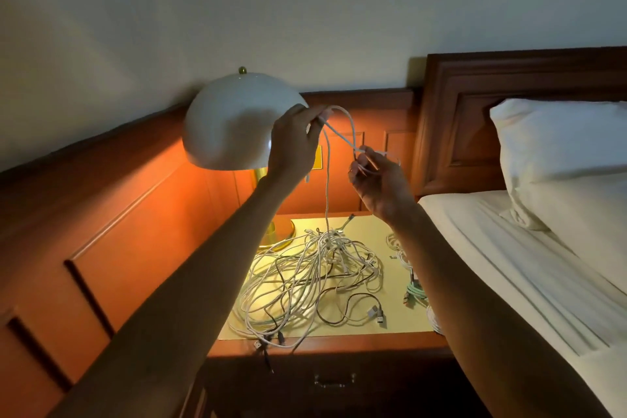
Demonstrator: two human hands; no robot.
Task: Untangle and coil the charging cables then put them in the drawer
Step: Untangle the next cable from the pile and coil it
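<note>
Now, one white cable [327, 180] is held up above the nightstand [400, 326]. It is pinched high by the left hand [295, 139], in front of the lamp shade [230, 132], and a small loop of it is gripped in the curled fingers of the right hand [376, 180], just lower and to the right. From the left hand the cable is seen hanging straight down into the tangle [315, 278], which is spread over the nightstand's yellow top. So the untangling and coiling step is judged to be in hand, with this strand not yet freed. For the next move, the hanging length probably has to be drawn gently out of the knot and wound loop by loop, or the whole heap may be lifted with it. A black cable [353, 309] is threaded through the white ones, and some plugs [258, 344] are hung over the front edge. A few bundled cables [415, 292], one green, are laid toward the bed [509, 265], partly hidden by the right forearm [458, 299]. The drawer [288, 394] below appears closed, its handle [334, 380] dimly seen.
</note>
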